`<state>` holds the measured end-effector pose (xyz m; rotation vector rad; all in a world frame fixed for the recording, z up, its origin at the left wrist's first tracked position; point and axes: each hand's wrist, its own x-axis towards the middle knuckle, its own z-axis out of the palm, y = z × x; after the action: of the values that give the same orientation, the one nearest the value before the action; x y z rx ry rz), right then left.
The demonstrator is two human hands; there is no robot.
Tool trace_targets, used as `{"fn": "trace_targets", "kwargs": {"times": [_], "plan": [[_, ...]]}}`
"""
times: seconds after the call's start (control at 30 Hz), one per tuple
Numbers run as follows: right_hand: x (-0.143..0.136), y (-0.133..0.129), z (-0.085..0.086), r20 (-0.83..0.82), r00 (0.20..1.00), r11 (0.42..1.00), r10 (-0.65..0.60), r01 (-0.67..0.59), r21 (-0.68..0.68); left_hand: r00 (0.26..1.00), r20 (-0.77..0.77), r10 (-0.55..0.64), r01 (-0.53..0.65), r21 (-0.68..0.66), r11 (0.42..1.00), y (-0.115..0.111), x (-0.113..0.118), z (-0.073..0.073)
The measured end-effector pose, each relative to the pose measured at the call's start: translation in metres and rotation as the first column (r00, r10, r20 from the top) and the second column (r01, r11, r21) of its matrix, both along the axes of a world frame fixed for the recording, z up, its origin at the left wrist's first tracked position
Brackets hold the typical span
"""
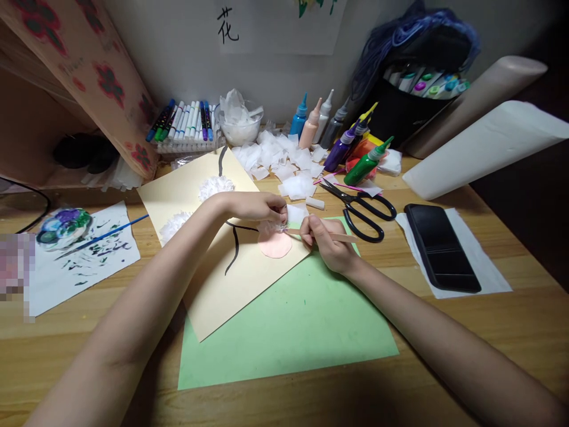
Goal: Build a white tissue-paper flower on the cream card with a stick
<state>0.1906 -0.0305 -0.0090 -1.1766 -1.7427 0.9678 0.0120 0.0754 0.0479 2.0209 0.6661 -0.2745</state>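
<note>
Across the wooden surface [444, 314] lies a green sheet [284, 326], partly under a cream card [222, 302]; on the card, the left hand [260, 207] bunches its fingers at a pink circle [275, 245], any hold unclear, while the right hand [326, 242] has its fingers closed round a thin stick [343, 237]

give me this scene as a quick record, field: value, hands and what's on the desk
left hand: fingertips at white crinkled tissue by the top edge of a pink round patch
right hand: grips a thin flat stick
work surface: cream sheet, partly over a green sheet
on cream sheet: dark curved lines, white ruffled clusters
behind: white tissue scraps, paint bottles, markers
right side: scissors, phone on white paper
left side: blue paintbrush across paint-marked paper
</note>
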Motion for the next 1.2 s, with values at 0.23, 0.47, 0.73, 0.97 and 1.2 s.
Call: {"fn": "trace_targets", "kwargs": {"times": [0.23, 0.47, 0.73, 0.97, 1.2], "plan": [[0.007, -0.003, -0.001, -0.275, 0.941, 0.974, -0.198, 0.220, 0.051, 0.983, 0.024, 0.184, -0.185, 0.200, 0.962, -0.001, -0.001, 0.002], [0.016, 0.017, 0.000, 0.007, 0.887, 0.871, -0.462, 0.452, 0.194, 0.964, 0.093, 0.250, -0.263, 0.497, 0.827, -0.004, 0.005, 0.003], [0.019, 0.020, -0.006, 0.145, 0.853, 0.852, -0.501, 0.456, 0.257, 0.965, 0.095, 0.245, -0.254, 0.569, 0.782, -0.011, 0.010, 0.002], [0.009, 0.007, -0.003, -0.113, 0.920, 0.871, -0.375, 0.391, 0.296, 0.952, 0.167, 0.257, -0.303, 0.390, 0.869, -0.023, 0.017, 0.015], [0.007, 0.006, -0.003, -0.143, 0.926, 0.876, -0.349, 0.377, 0.300, 0.881, 0.305, 0.361, -0.414, 0.132, 0.901, -0.023, 0.023, 0.012]]}}
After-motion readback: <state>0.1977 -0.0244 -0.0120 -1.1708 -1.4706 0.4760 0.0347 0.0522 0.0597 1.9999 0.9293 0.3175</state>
